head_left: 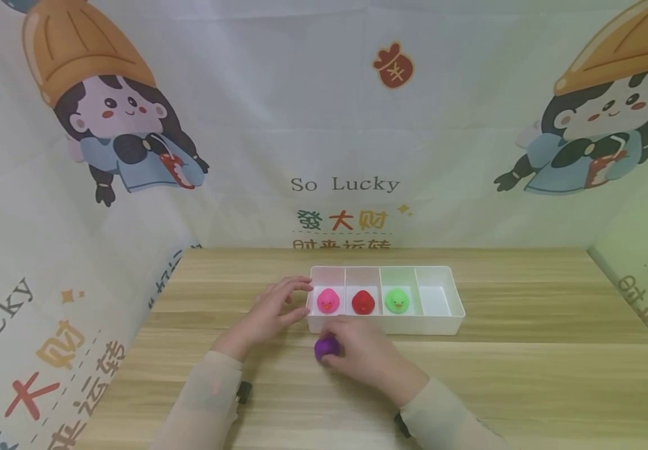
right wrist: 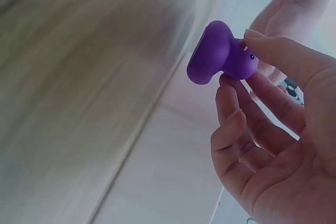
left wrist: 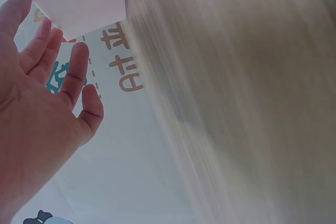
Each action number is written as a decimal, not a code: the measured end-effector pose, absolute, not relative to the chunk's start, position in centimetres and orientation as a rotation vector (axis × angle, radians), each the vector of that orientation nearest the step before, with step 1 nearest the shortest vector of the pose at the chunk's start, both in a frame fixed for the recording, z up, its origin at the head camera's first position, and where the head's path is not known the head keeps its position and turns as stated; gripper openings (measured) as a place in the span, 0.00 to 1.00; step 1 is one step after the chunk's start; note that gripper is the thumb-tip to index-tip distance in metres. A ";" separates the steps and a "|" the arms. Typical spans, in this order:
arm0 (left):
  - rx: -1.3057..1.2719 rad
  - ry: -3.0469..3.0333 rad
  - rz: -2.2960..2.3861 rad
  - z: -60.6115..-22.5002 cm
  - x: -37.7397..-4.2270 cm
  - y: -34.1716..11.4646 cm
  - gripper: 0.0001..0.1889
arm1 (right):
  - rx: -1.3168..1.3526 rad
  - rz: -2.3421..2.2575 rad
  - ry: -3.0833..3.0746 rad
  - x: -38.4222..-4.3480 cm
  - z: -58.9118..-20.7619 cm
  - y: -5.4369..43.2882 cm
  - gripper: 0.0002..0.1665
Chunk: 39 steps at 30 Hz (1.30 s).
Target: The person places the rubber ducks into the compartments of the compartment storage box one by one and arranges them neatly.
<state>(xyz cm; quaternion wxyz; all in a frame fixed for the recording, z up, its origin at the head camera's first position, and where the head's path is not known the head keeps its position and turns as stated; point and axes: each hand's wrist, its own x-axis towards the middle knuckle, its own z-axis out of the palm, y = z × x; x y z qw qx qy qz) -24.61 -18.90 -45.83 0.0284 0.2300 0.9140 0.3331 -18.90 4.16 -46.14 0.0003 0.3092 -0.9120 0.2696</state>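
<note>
My right hand [head_left: 365,350] pinches a purple rubber duck [right wrist: 218,53] by its head, between thumb and fingertips, in front of the white divided box [head_left: 385,325]. In the head view the same duck [head_left: 326,349] is partly covered by the fingers. At the box's left end, my left hand [head_left: 270,312] has its fingers spread loosely, fingertips right at the wall. Three small ducks sit in the box, one per compartment: pink [head_left: 328,301], red [head_left: 363,302] and light green [head_left: 397,300]. The rightmost compartment [head_left: 433,300] holds no duck.
The box stands toward the back of a wood-grain table [head_left: 526,375]. Behind and beside the table hangs a white printed cloth [head_left: 447,156] with cartoon figures and lettering. Dark straps or devices show at both wrists.
</note>
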 end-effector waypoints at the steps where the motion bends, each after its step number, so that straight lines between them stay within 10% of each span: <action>1: 0.711 2.819 1.028 -45.8 -24.6 -18.9 0.24 | 0.966 0.855 -2.860 -18.9 -46.1 4.4 0.16; 39: 0.681 2.804 1.042 -45.9 -24.7 -18.8 0.23 | 0.749 0.986 -2.825 -17.9 -43.2 9.3 0.17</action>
